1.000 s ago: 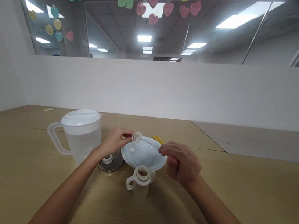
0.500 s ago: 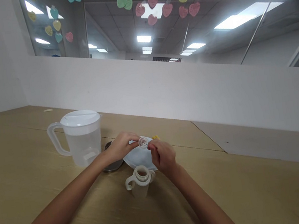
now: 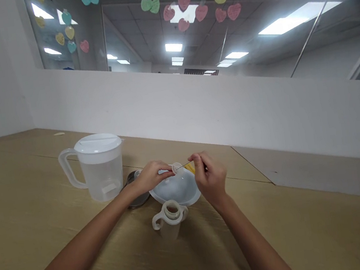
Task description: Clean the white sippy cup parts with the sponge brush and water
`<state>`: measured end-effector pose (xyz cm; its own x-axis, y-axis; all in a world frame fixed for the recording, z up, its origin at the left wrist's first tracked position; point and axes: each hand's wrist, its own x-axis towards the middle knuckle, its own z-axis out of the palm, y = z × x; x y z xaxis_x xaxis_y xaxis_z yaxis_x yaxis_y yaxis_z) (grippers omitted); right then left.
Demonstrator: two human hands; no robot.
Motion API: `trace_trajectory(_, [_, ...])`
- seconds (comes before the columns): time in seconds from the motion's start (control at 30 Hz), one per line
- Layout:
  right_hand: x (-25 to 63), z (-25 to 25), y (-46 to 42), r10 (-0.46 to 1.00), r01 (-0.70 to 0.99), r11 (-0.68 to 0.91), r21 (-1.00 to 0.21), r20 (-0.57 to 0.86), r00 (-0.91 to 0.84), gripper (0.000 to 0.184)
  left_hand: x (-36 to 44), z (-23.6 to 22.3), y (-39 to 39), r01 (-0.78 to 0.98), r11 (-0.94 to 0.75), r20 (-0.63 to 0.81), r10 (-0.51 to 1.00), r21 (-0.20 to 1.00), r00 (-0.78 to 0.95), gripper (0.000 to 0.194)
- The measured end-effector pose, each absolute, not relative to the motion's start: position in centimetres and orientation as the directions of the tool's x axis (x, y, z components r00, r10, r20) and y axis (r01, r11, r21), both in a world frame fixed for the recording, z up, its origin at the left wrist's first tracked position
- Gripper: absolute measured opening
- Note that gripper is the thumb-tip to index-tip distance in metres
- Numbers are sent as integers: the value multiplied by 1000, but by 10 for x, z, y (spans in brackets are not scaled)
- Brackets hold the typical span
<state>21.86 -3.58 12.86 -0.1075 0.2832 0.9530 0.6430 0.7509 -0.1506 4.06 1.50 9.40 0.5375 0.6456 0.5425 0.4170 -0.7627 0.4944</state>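
Above the far rim of a pale bowl (image 3: 175, 196), my left hand (image 3: 152, 175) pinches a small translucent round cap-like piece (image 3: 177, 168) between thumb and fingers. My right hand (image 3: 210, 177) is closed on the end of a thin wire-like stick (image 3: 185, 165). The stick's other end reaches the round piece; whether it passes inside is too small to tell. Nearest me, in front of the bowl, an open-topped baby bottle (image 3: 171, 230) with two side handles stands upright.
A lidded clear pitcher (image 3: 102, 175) stands on the table left of the bowl. Partly hidden by my left forearm is a dark round dish (image 3: 140, 200). Something yellow (image 3: 190, 167) lies behind the bowl. A white wall (image 3: 176, 108) borders the table's back.
My right hand has moved right and slightly up, away from my left hand, so more of the thin stick shows. The left hand with the round piece has shifted slightly right.
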Motion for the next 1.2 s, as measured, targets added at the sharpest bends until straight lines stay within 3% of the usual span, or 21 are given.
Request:
trace_trajectory(0.2, [241, 162, -64, 168, 620, 740, -261, 964, 205, 33, 35, 88, 20, 454, -746, 544, 666, 486, 511, 25])
trace_trajectory(0.3, [252, 176, -72, 24, 568, 771, -288, 904, 426, 36, 37, 83, 18, 436, -706, 573, 708, 559, 413, 24])
trace_trajectory(0.37, [253, 179, -73, -3, 531, 800, -279, 883, 469, 36, 40, 82, 15, 397, -680, 588, 733, 616, 342, 25])
trace_trajectory(0.53, [238, 166, -67, 140, 432, 844, -317, 909, 393, 35, 46, 85, 9, 341, -675, 594, 738, 654, 321, 26])
trace_trajectory(0.7, [231, 153, -63, 182, 512, 807, -295, 948, 259, 35, 43, 89, 6, 354, -659, 589, 752, 664, 295, 26])
trace_trajectory(1.1, [234, 145, -59, -64, 680, 733, 15, 997, 47, 28, 43, 87, 7, 308, -700, 632, 715, 645, 300, 29])
trace_trajectory(1.2, [235, 145, -58, -78, 702, 711, 39, 997, 25, 27, 43, 86, 8, 292, -696, 631, 718, 656, 294, 30])
